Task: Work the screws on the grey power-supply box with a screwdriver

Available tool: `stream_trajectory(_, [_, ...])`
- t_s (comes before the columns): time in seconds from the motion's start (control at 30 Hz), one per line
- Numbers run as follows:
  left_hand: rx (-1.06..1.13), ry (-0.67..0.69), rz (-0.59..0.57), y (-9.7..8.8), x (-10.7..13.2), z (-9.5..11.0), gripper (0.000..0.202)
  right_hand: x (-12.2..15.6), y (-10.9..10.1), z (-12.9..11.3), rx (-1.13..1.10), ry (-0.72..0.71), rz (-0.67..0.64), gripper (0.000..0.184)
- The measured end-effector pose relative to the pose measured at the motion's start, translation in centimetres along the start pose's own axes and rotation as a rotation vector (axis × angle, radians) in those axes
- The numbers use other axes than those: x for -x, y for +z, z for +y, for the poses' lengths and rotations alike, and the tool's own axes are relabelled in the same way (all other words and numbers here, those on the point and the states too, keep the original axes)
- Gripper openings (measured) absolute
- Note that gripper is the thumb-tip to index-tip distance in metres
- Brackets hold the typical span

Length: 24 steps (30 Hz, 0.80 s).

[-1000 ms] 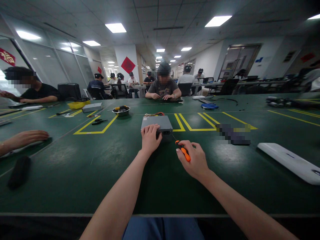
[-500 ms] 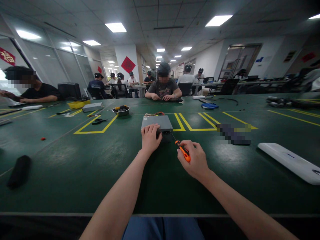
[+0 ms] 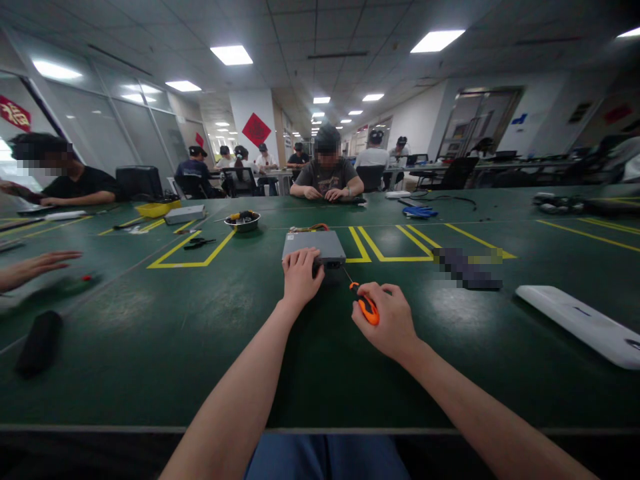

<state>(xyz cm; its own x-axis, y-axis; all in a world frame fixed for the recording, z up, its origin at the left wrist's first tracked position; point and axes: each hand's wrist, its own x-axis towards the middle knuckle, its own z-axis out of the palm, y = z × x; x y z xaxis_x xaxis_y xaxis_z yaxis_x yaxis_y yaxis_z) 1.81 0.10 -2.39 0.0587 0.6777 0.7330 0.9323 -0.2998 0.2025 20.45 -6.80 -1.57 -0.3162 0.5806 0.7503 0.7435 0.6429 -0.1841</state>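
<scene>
A grey metal computer power supply sits on the green table in front of me, its socket side facing me and coloured wires at its back. My left hand grips its near left part, fingers over the top and thumb on the front face. In my right hand is a screwdriver with an orange and black handle, the fingers closed round it. Its thin shaft slants up to the front right corner of the power supply. Whether the tip sits in a screw is too small to tell.
A metal bowl with tools stands beyond to the left, near black pliers. A white case and a blurred dark object lie right. A black pouch is at left, below another person's hand. Someone sits opposite.
Another person's hand has come in from the left edge. My right hand has shifted slightly left and the screwdriver handle has turned a little. My left hand and the power supply stay put.
</scene>
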Motion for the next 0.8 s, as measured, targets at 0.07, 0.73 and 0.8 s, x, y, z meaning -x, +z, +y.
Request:
stream_trajectory(0.07, [-0.003,-0.004,-0.006,0.0,0.0,0.0,0.03,0.0,0.0,0.1,0.021,-0.04,-0.006,0.01])
stream_trajectory(0.73, [-0.008,0.003,-0.001,0.0,0.0,0.1,0.029,-0.2,1.0,-0.7,0.04,-0.206,-0.096,0.014])
stream_trajectory(0.8, [-0.007,0.001,0.002,0.0,0.0,0.0,0.029,-0.2,1.0,-0.7,0.045,-0.193,-0.099,0.014])
